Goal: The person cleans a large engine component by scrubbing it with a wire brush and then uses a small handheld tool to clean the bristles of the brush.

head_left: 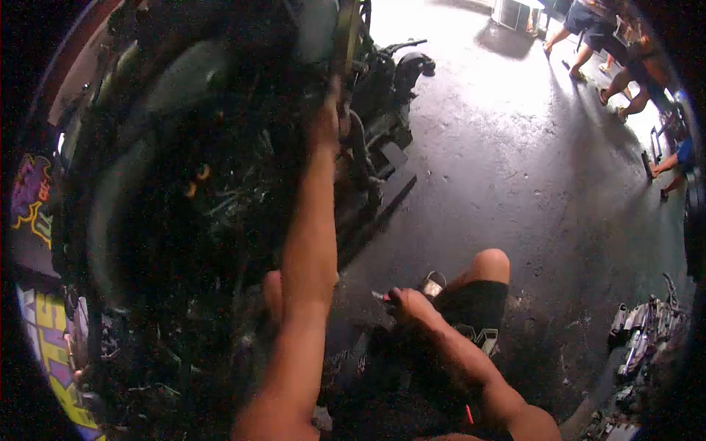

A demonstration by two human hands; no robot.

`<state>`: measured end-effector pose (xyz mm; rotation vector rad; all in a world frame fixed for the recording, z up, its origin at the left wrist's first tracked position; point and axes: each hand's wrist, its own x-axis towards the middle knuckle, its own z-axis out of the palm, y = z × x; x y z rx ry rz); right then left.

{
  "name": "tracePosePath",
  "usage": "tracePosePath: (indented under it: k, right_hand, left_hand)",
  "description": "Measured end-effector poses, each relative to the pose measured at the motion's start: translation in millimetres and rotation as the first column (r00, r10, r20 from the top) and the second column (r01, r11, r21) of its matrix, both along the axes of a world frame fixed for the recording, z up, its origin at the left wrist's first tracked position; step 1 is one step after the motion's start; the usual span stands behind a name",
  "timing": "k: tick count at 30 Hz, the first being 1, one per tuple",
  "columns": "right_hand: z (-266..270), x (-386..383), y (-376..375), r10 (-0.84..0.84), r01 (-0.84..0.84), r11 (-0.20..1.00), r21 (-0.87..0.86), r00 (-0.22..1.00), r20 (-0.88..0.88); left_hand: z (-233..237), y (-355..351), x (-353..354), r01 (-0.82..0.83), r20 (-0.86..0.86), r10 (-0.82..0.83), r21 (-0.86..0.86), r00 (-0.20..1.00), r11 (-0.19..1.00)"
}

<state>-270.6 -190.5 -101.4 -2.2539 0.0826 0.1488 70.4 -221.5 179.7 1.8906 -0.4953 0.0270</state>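
Note:
My left arm stretches far forward along a dark vehicle (184, 66). My left hand (328, 121) is at its right side, among dark metal parts and tubes (358, 140). That hand is dim and smeared, so its fingers cannot be made out. Close to my bent knee, my right hand (415, 305) is closed around a small hand tool (380, 296) with a light metal tip and a bit of red at the grip. Its exact kind is hidden by the fingers and the dim light.
The dark floor (500, 169) is scuffed and shiny. Several people (588, 37) sit or stand at the upper right. A heap of metal parts (640, 338) lies at the lower right. Bright painted lettering (59, 331) covers the left wall. A silvery box-like object (515, 15) stands at the back.

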Motion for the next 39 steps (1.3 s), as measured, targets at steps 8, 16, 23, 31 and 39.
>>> tracePosePath:
  k: [8,16,23,31,39]
  right_hand:
    - [-13.7,14.6,2.4,-0.016,0.019,1.000,0.019,0.992,-0.124]
    - [-5.9,2.0,-8.1,0.019,-0.019,1.000,0.010,0.999,-0.051]
    - [0.7,11.4,-7.3,0.058,-0.046,0.992,0.116,0.993,-0.100]
    - [-47.1,3.4,-11.8,0.015,-0.043,0.993,-0.114,0.972,-0.236]
    - [24.9,15.7,-2.4,0.102,-0.086,0.994,0.065,0.940,-0.324]
  left_hand:
    - [13.9,59.9,-86.5,0.053,-0.277,-0.271,-0.601,0.922,0.797]
    - [-2.3,0.9,-44.7,0.109,-0.194,-0.225,-0.476,0.955,0.873]
    - [11.5,17.8,-93.4,0.467,0.071,-0.492,0.219,0.868,0.856]
    - [-177.2,161.7,-145.4,0.460,-0.280,-0.370,0.429,0.886,0.777]
    - [-192.9,186.9,-156.8,0.303,-0.230,-0.199,0.775,0.953,0.554]
